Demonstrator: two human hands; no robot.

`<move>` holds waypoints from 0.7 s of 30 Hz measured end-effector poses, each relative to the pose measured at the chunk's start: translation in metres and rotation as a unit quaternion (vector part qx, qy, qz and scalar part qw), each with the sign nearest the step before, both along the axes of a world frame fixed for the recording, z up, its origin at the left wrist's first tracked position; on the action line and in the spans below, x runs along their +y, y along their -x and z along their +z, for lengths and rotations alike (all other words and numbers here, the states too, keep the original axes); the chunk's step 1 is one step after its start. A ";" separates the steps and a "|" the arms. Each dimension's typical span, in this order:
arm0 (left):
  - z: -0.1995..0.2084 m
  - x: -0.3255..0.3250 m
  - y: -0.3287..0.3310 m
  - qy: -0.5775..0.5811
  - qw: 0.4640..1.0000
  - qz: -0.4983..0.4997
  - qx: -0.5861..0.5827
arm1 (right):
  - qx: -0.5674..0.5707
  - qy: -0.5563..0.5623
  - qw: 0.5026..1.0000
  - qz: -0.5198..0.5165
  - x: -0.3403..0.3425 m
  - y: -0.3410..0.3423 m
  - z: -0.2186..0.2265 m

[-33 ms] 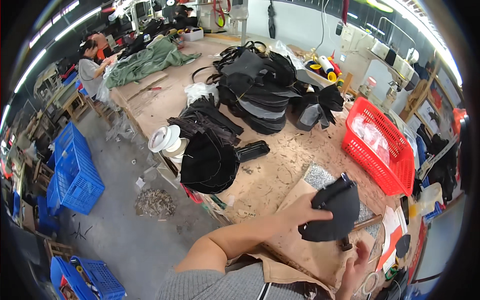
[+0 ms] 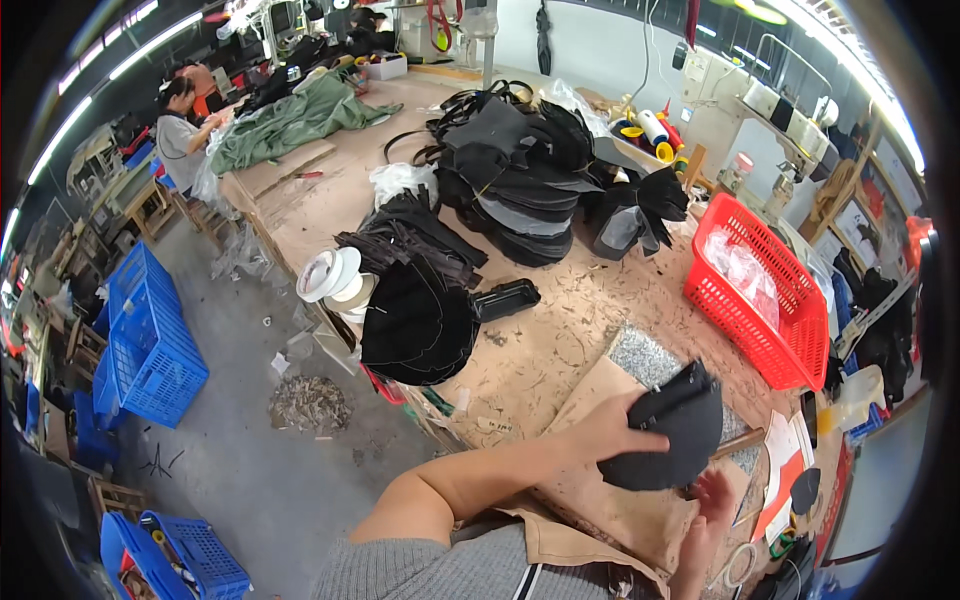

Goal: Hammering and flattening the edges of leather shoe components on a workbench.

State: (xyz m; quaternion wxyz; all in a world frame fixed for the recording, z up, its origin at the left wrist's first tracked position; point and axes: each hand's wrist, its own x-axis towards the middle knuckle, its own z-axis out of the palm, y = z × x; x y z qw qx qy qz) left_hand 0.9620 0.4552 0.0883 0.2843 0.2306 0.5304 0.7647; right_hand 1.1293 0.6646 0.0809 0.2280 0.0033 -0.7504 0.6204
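Left fingers (image 2: 650, 441) hold curved black fabric (image 2: 682, 432).

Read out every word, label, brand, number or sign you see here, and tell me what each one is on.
Nothing here reads clearly enough to quote.
Pale slip on the table: small dark marks, too small to read.
White roll: faint marks on its face, too small to read.
Black cloth in the left hand: no lettering I can make out.
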 end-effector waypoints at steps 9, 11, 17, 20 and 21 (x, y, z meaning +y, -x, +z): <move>-0.022 -0.008 -0.051 0.088 0.991 0.072 0.074 | -0.120 0.198 0.972 -0.047 -0.065 0.037 0.008; -0.026 -0.008 -0.052 0.073 0.992 0.075 0.072 | -0.075 0.105 0.990 -0.064 -0.061 0.036 0.002; -0.021 0.002 -0.062 -0.038 0.999 0.010 0.015 | -0.134 0.360 0.923 -0.006 -0.025 0.044 0.017; -0.024 -0.006 -0.065 0.058 0.987 -0.019 0.148 | -0.113 0.411 0.900 -0.089 0.022 0.049 0.033; -0.025 -0.011 -0.063 0.117 0.968 -0.019 0.222 | -0.098 0.421 0.892 -0.131 0.042 0.052 0.037</move>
